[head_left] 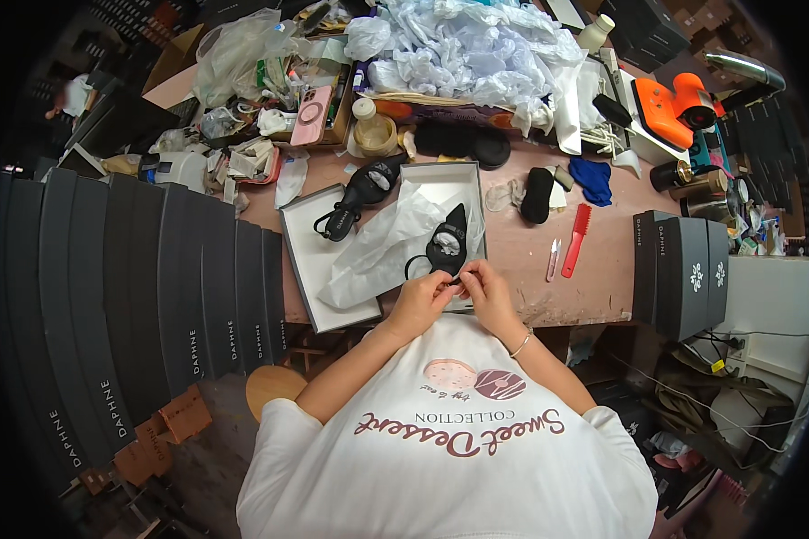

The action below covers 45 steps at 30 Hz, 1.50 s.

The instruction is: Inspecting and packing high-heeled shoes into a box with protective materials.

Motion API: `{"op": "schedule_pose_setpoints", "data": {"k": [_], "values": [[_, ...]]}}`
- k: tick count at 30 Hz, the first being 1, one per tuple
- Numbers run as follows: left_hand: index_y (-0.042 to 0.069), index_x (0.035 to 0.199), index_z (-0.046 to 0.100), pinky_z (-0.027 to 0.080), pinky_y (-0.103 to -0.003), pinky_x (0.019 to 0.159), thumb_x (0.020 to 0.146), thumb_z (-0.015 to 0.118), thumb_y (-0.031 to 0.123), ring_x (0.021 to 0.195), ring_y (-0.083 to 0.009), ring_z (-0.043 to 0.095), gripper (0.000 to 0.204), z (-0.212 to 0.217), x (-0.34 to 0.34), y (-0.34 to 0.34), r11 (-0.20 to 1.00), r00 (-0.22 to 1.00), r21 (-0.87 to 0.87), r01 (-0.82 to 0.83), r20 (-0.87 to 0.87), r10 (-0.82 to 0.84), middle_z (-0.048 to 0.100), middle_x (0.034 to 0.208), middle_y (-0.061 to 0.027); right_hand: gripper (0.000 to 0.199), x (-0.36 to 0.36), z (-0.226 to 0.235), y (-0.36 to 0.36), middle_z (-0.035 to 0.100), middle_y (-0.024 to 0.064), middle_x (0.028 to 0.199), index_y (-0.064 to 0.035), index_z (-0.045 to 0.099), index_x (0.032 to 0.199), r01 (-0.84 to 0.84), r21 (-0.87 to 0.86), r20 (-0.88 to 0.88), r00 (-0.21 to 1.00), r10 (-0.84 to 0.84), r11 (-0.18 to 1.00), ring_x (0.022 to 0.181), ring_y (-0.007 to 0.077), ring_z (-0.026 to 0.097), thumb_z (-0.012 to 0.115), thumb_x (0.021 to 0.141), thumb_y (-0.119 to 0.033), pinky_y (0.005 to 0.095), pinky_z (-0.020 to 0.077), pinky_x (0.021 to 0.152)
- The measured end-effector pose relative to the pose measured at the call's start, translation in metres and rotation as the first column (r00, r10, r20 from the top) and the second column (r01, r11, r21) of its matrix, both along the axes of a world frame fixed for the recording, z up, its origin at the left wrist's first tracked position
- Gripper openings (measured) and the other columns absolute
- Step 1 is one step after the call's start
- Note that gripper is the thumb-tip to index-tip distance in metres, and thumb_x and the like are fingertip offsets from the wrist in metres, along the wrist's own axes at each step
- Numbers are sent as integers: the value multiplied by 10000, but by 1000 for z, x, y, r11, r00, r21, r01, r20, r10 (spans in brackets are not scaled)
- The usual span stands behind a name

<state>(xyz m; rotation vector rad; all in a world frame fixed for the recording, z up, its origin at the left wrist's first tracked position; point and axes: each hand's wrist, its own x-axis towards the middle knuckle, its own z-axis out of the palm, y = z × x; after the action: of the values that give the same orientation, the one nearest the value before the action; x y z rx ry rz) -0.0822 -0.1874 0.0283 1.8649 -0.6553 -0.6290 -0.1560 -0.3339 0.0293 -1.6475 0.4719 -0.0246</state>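
Pinching blk shoe (pixel 447 258) strap (pixel 456 280) w/ L hand (pixel 424 300), R hand (pixel 490 296).

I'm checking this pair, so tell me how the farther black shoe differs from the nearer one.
The farther shoe lies untouched; the nearer shoe has the left hand and right hand at its near end. The farther shoe slants rightward; the nearer shoe points more nearly straight ahead. Both are black with white stuffing.
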Motion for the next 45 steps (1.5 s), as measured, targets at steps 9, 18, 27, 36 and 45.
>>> {"op": "schedule_pose_setpoints", "data": {"k": [9, 18, 27, 36, 45], "values": [[-63, 1129, 579, 546, -239, 689, 911, 578, 93, 736, -124, 635, 268, -17, 0, 9, 974, 764, -128, -187, -643, 62, 653, 919, -103, 102, 1, -19, -6, 614, 72, 808, -15, 509, 985, 155, 530, -123, 987, -105, 834, 712, 131, 632, 501, 958, -113, 248, 539, 630], [-45, 1070, 608, 544, -228, 653, 892, 616, 103, 698, -118, 635, 232, -14, 3, 10, 978, 694, -81, -191, -716, 76, 656, 864, -85, 106, 0, -12, -7, 614, 61, 785, -13, 517, 983, 168, 589, -172, 982, -80, 790, 707, 124, 629, 552, 927, -95, 236, 532, 638], [-36, 1068, 613, 550, -233, 639, 884, 620, 84, 695, -123, 641, 219, -13, 2, 10, 955, 611, -92, -283, -784, 106, 658, 854, -89, 103, 0, -14, -6, 615, 52, 783, -17, 518, 982, 155, 599, -142, 986, -86, 786, 704, 116, 626, 555, 926, -96, 228, 523, 627], [-61, 1070, 613, 532, -218, 617, 894, 596, 81, 674, -103, 634, 226, -7, -5, 6, 975, 834, -52, -216, -530, 156, 662, 800, -89, 111, -1, -13, -5, 617, 59, 798, -14, 516, 982, 136, 602, -137, 988, -66, 787, 721, 120, 632, 561, 925, -99, 236, 527, 634], [-63, 1071, 612, 534, -218, 617, 901, 587, 79, 672, -100, 632, 223, -5, -6, 5, 971, 870, -87, -224, -466, 159, 666, 805, -82, 95, -3, -13, -7, 622, 66, 819, -26, 516, 977, 150, 729, -137, 988, -73, 667, 737, 134, 636, 558, 928, -96, 246, 531, 647]]}}
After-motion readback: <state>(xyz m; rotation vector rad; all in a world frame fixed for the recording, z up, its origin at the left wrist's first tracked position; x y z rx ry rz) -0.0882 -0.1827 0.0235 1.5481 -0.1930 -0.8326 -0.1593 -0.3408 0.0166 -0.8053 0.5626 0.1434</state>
